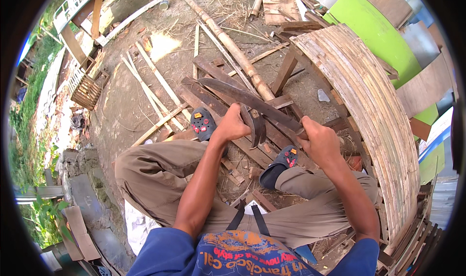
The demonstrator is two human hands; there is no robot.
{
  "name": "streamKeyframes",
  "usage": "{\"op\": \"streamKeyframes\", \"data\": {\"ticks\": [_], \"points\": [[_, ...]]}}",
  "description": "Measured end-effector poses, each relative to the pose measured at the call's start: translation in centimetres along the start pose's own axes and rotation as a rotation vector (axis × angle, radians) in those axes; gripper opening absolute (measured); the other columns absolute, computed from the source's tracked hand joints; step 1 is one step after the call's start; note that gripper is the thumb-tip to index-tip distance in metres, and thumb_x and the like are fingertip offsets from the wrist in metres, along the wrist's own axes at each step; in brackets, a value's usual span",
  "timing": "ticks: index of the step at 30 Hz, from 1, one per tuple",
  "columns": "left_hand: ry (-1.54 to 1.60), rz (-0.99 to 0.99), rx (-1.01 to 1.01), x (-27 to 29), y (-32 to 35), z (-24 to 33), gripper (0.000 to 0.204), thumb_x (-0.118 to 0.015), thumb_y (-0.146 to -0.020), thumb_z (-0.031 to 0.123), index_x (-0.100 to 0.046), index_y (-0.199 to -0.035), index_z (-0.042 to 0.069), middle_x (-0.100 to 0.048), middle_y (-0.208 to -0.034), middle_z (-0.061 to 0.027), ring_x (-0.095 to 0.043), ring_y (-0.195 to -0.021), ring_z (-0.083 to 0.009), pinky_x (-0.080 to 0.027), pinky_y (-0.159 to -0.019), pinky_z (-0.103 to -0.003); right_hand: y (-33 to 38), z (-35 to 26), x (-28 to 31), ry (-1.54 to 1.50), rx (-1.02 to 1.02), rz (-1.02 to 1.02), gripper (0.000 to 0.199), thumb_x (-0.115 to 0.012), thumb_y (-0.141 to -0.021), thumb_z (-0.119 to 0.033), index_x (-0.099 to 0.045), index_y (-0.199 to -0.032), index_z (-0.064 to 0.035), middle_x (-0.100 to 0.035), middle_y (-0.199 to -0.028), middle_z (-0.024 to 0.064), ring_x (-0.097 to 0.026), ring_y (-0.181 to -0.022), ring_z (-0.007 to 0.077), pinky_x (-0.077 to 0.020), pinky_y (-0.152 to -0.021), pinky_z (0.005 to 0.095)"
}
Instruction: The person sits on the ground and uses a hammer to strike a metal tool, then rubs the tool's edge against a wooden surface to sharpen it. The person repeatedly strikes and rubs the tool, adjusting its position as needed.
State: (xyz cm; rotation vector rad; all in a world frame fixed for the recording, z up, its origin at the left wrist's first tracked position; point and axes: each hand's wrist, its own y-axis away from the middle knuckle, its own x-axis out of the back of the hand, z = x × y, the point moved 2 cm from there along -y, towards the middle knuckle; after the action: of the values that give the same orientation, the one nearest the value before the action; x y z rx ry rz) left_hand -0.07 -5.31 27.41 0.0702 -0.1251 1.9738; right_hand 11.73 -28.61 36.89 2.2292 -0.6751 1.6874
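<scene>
My right hand (320, 142) is closed round the handle of a machete (247, 99). Its long dark blade slants up and left, passing just beyond my left hand. My left hand (232, 125) grips a short, curved dark piece (253, 128), perhaps wood; its exact kind I cannot make out. Whether the blade touches this piece is unclear. Beneath both hands lie several dark wooden boards (279, 147), running between my feet, which are in dark clogs (203, 123).
A curved-looking bamboo slat bench (361, 111) stands close on my right. Ahead, a long bamboo pole (228, 43) and thin strips (158, 74) lie on the dirt. A slatted basket (85, 90) sits at the left, beyond a concrete block wall (90, 193). Green panels (376, 33) lean at the far right.
</scene>
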Motion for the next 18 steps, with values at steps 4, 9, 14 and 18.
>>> {"op": "streamKeyframes", "data": {"ticks": [4, 9, 14, 18], "points": [[0.050, -0.035, -0.048, -0.6, 0.3, 1.7, 0.023, -0.075, -0.073, 0.004, -0.063, -0.092, 0.003, -0.060, -0.083, 0.0027, -0.052, -0.077, -0.0084, -0.044, -0.069, -0.028, -0.1, -0.4, 0.3, -0.226, -0.119, 0.080, 0.039, -0.079, -0.079, -0.013, -0.052, -0.106, -0.0075, -0.069, -0.091, 0.0155, -0.068, -0.085, 0.0421, -0.0525, -0.068, 0.0532], [0.000, -0.101, -0.054, -0.3, 0.0, 1.0, 0.032, -0.077, -0.069, 0.007, -0.064, -0.098, 0.000, -0.062, -0.086, -0.0011, -0.054, -0.082, -0.0110, -0.047, -0.076, -0.030, 0.1, 0.6, 0.1, -0.129, -0.088, 0.036, 0.039, -0.079, -0.079, -0.016, -0.053, -0.106, -0.0072, -0.070, -0.091, 0.0168, -0.068, -0.086, 0.0425, -0.0522, -0.068, 0.0529], [-0.011, -0.051, -0.031, -0.4, 0.0, -1.3, 0.021, -0.074, -0.070, 0.009, -0.060, -0.086, 0.005, -0.055, -0.079, 0.0046, -0.047, -0.073, -0.0070, -0.040, -0.064, -0.027, -0.1, -0.1, 0.3, -0.284, -0.168, 0.074, 0.042, -0.080, -0.078, -0.016, -0.054, -0.109, -0.0062, -0.070, -0.088, 0.0191, -0.068, -0.085, 0.0430, -0.0521, -0.068, 0.0522], [0.101, -0.169, 0.000, -0.6, 0.2, 0.4, 0.022, -0.076, -0.070, 0.011, -0.060, -0.085, 0.006, -0.055, -0.079, 0.0051, -0.047, -0.073, -0.0069, -0.040, -0.064, -0.026, -0.1, 0.1, 0.8, -0.285, -0.155, 0.060, 0.043, -0.080, -0.078, -0.016, -0.054, -0.111, -0.0050, -0.071, -0.085, 0.0205, -0.069, -0.084, 0.0436, -0.0525, -0.068, 0.0520]]}}
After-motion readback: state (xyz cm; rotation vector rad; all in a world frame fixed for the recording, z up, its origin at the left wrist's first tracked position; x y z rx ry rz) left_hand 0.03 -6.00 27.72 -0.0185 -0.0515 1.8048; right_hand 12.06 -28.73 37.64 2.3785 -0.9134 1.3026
